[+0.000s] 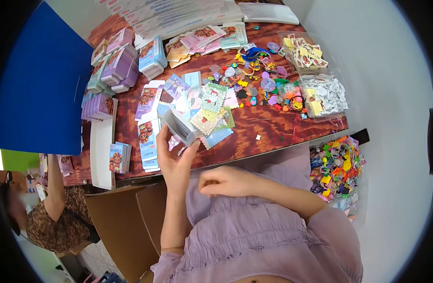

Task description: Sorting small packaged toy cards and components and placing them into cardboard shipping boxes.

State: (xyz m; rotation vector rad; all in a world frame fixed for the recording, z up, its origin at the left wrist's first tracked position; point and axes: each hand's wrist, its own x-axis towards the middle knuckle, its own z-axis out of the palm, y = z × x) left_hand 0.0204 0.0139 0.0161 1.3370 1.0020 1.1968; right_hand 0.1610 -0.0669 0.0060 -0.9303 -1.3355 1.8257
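My left hand [174, 162] grips a small open card packet [179, 126] between thumb and fingers, its open end showing a grey inside. A small pink and white piece [173, 143] shows between the thumb and fingers; whether it is held I cannot tell. Curled over my lap at the table's front edge, my right hand [230, 181] is closed, and anything inside it is hidden. Scalloped-edged printed cards [214, 96] lie spread just beyond the packet. Flat purple packets [148, 101] and blue packets [148, 139] lie left of my left hand.
Stacked packets [115, 66] and a white tray [102, 155] stand at left. Small trinkets [268, 85] cover the table's right half, beside a clear tray of stickers [325, 94]. A bag of colourful trinkets [337, 165] sits at right. A cardboard box [117, 221] and another person [56, 212] are lower left.
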